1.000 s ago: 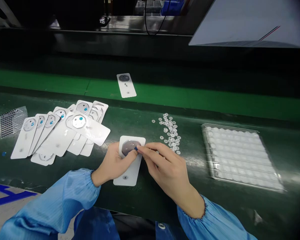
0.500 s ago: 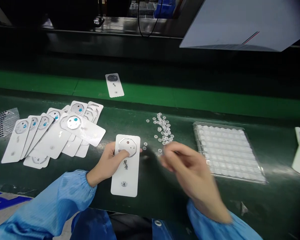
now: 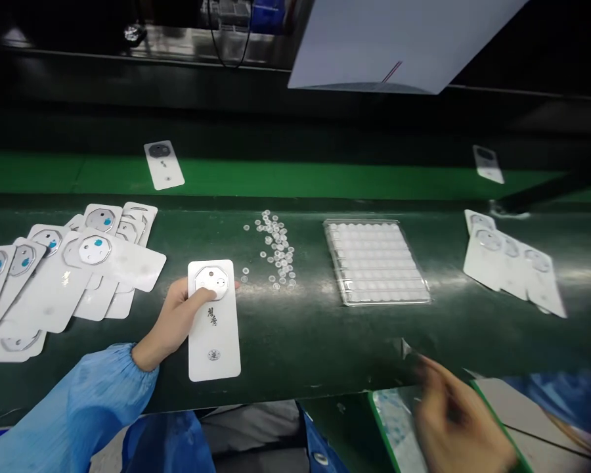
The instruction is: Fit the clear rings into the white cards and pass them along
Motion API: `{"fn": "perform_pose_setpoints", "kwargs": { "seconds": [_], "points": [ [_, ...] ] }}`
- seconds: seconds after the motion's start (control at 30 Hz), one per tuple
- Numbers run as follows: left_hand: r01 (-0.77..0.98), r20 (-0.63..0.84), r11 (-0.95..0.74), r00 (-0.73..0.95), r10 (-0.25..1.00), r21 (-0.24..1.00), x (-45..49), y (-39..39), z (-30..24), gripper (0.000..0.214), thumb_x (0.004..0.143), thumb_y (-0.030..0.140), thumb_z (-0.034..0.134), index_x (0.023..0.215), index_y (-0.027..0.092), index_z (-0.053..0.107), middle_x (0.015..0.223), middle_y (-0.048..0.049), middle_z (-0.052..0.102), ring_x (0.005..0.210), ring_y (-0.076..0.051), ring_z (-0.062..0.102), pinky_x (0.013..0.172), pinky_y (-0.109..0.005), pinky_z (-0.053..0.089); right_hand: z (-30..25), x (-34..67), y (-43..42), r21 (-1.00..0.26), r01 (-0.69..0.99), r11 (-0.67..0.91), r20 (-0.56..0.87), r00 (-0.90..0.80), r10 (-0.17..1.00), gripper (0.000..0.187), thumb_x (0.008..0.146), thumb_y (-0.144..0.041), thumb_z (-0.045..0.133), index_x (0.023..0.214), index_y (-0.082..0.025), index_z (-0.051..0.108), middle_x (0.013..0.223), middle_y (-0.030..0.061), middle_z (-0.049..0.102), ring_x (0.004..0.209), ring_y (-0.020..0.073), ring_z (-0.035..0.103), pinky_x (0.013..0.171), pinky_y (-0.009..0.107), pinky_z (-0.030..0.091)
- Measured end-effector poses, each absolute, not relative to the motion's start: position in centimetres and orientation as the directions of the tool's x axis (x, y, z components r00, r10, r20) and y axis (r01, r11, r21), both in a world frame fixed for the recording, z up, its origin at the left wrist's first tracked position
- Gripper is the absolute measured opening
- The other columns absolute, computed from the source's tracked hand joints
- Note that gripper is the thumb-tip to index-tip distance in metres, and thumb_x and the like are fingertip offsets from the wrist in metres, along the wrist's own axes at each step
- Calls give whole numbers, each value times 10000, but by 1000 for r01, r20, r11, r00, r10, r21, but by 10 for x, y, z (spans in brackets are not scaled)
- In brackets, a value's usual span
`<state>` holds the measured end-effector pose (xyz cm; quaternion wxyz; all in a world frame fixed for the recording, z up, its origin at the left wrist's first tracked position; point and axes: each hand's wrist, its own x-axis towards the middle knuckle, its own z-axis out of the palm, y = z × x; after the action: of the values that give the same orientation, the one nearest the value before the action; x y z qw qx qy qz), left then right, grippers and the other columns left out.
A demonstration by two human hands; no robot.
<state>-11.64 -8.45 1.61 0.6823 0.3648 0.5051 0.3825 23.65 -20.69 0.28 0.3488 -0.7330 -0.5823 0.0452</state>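
My left hand grasps a white panel left of centre in the lower half of the frame, thumb pressed on its round silvery plate, a fingertip showing past its far edge. My right hand is blurred at the lower right, beside a green-edged bin; I cannot tell whether it holds anything. The dark green bench is scuffed and shines in pale patches. On it lie overlapping panels at the left, small clear discs scattered mid-frame, a clear tray of white rounded pieces right of them, and fanned panels at the right. Behind runs a brighter green strip, one panel on it at upper left. The room beyond is dark, a pale board jutting in at the top.
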Motion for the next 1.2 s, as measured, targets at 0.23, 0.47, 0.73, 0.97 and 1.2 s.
{"fn": "perform_pose_setpoints", "kwargs": {
  "seconds": [0.23,0.47,0.73,0.97,1.2],
  "points": [
    [-141,-408,439,203,890,887,-118,-84,14,378,842,371,691,1104,113,777,797,-74,735,600,-173,628,525,-233,452,-15,133,-104,-392,814,428,427,-252,869,306,1036,-199,524,1290,-202,694,1072,127,689,913,253,670,811,405,595],
    [-70,-348,358,120,930,931,-112,-86,15,738,844,331,720,1520,157,479,845,-52,743,685,-206,683,577,-250,514,-9,145,-168,-338,776,532,270,-462,845,447,1034,-367,594,1406,-119,600,1095,171,682,923,284,655,775,433,588],
    [53,-253,247,222,942,967,-110,-93,11,606,953,350,649,1530,279,477,890,-45,743,614,-175,662,504,-229,474,2,154,-207,-691,515,507,264,-473,840,218,1049,-160,535,1109,-175,744,941,86,768,842,203,720,731,310,595],
    [255,69,-162,338,939,953,-100,-103,16,200,932,254,695,1082,230,825,1000,-70,796,837,-211,737,729,-266,553,25,127,-142,-934,147,-326,-353,-219,910,447,849,-587,759,728,-161,695,565,18,640,431,104,504,406,217,417],
    [161,118,-215,467,876,963,-98,-110,8,203,937,309,718,1111,276,818,923,-68,805,705,-176,709,679,-260,556,44,115,-113,-920,149,-363,-391,-403,827,469,874,-603,740,753,-155,678,515,-31,531,428,69,397,395,202,286]
  ]
}}
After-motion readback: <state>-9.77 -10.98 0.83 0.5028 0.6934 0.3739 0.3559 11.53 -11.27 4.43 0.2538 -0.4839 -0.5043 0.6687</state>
